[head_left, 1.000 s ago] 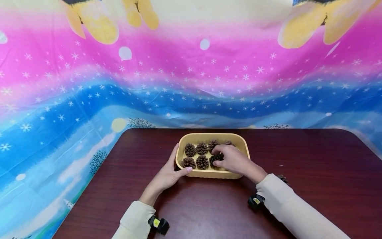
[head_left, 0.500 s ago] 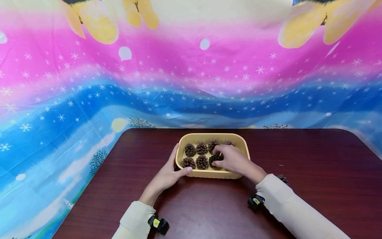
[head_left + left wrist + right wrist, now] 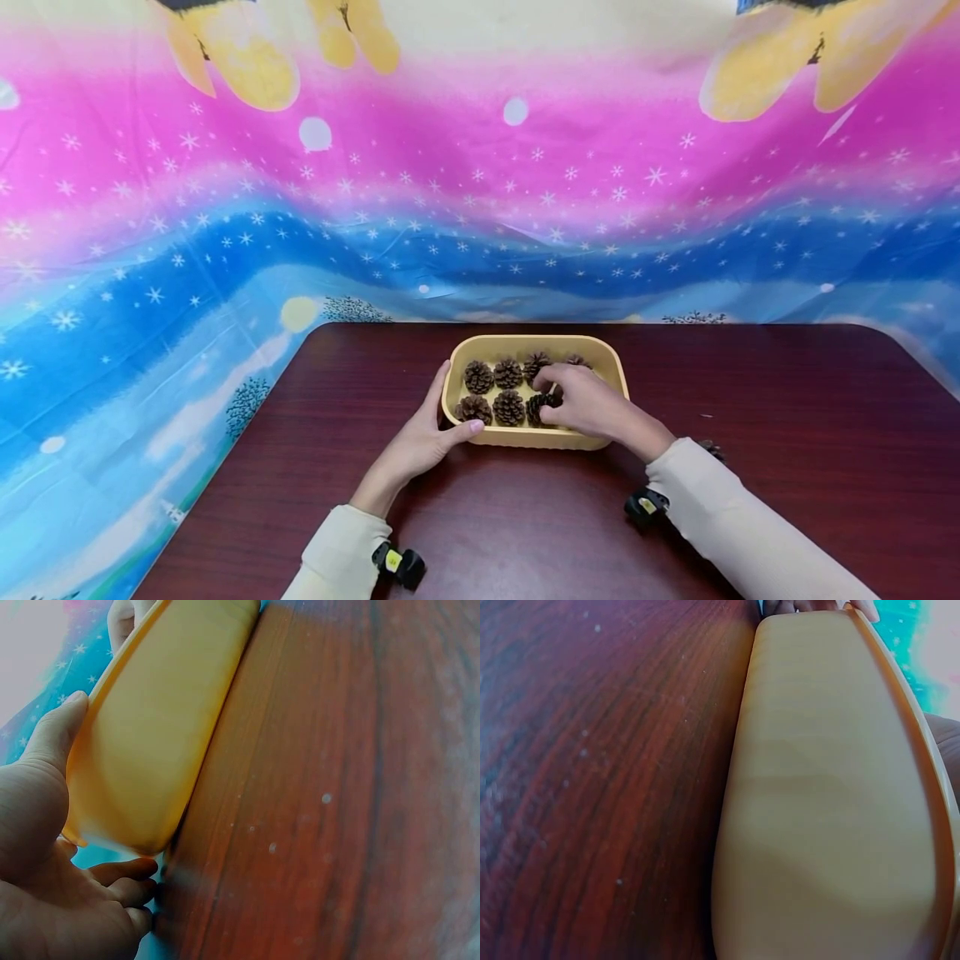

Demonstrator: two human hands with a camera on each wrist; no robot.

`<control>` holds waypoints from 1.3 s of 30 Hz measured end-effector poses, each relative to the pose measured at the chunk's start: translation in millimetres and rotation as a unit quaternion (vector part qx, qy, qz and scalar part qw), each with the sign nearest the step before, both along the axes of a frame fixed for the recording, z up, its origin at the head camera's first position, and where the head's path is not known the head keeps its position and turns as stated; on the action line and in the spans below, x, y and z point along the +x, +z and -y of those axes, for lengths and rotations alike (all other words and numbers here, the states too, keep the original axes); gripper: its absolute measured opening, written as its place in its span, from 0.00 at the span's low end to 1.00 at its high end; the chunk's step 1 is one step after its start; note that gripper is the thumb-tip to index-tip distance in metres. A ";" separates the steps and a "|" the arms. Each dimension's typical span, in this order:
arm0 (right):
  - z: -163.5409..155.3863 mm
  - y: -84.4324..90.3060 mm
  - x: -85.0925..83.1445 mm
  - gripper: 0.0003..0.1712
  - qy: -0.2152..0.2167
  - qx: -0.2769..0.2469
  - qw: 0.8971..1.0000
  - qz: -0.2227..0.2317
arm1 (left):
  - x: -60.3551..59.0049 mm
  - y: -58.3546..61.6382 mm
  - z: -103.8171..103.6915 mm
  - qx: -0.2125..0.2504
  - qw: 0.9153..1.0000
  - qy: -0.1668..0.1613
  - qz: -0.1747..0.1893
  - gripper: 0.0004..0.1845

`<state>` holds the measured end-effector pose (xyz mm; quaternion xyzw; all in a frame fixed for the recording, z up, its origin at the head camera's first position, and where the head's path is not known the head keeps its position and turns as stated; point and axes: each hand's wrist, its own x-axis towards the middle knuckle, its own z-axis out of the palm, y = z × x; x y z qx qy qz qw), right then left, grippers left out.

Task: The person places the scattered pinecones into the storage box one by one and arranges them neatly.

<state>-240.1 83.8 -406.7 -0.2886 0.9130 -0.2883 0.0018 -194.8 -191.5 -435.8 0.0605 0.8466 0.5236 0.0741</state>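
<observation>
A yellow plastic box (image 3: 495, 437) with rounded corners stands on the table, holding two rows of brown pine cones. At its left end my left hand (image 3: 416, 433) grips it, thumb on the front rim and fingers along the side; the left wrist view shows the thumb (image 3: 56, 735) against the rim. Inside the box, my right hand (image 3: 588, 402) pinches a dark pine cone (image 3: 537, 410) at the front row's right end. Left of that cone sits another pine cone (image 3: 509, 407). A pine cone (image 3: 577, 361) at the back right is partly hidden by the right hand.
One more pine cone (image 3: 710, 450) lies on the dark red wooden table (image 3: 787, 400), mostly behind the right sleeve (image 3: 720, 500). A printed snowflake cloth (image 3: 465, 192) hangs behind the table's far edge. Black wrist cameras (image 3: 401, 565) are strapped at both cuffs.
The pine cone in the right hand has shifted very slightly toward the front of the box. The left hand, the box and the other pine cones stay where they were.
</observation>
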 end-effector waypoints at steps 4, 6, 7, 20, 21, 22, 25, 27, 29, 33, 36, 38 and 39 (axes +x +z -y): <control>-0.4 0.0 0.0 0.17 0.006 0.000 1.000 -0.002 | -0.1 -0.1 0.3 0.001 1.000 -0.002 0.000 0.58; -0.1 0.0 0.1 0.15 0.007 0.000 1.000 -0.003 | -0.1 0.1 0.3 0.003 1.000 -0.002 0.000 0.58; 0.2 0.2 0.3 0.15 0.006 0.001 1.000 -0.003 | -0.1 0.1 0.5 0.003 1.000 -0.003 -0.001 0.58; 6.2 1.4 0.3 0.20 -0.013 0.012 1.000 0.015 | 0.4 0.8 0.8 0.005 1.000 -0.005 -0.003 0.58; 6.9 1.5 0.1 0.21 -0.015 0.013 1.000 0.017 | 0.4 0.8 1.0 0.005 1.000 -0.005 -0.003 0.58; 7.8 1.7 0.0 0.21 -0.017 0.014 1.000 0.019 | 0.3 0.8 1.1 0.005 1.000 -0.004 -0.002 0.58; 10.1 1.9 -0.9 0.23 -0.018 0.021 0.999 0.022 | 0.3 0.9 1.4 0.005 1.000 -0.001 0.000 0.58; 11.9 2.2 -1.3 0.23 -0.024 0.029 0.999 0.024 | 0.5 1.0 1.5 0.004 1.000 0.001 0.002 0.58; 13.6 2.4 -1.8 0.23 -0.025 0.034 0.999 0.024 | 0.9 1.3 1.5 0.005 1.000 0.000 0.003 0.58; 17.3 2.8 -2.6 0.23 -0.031 0.041 0.998 0.020 | 1.2 2.0 1.1 0.006 1.000 -0.001 0.003 0.57; 19.4 3.0 -3.1 0.25 -0.041 0.044 0.998 0.020 | 0.9 2.4 0.7 0.005 1.000 -0.003 0.004 0.57; 20.2 3.4 -3.1 0.26 -0.049 0.049 0.997 0.020 | 0.6 2.6 0.5 0.003 1.000 -0.004 0.005 0.58; 20.5 3.4 -3.2 0.26 -0.054 0.052 0.997 0.020 | 0.4 2.6 0.5 0.002 1.000 -0.005 0.005 0.58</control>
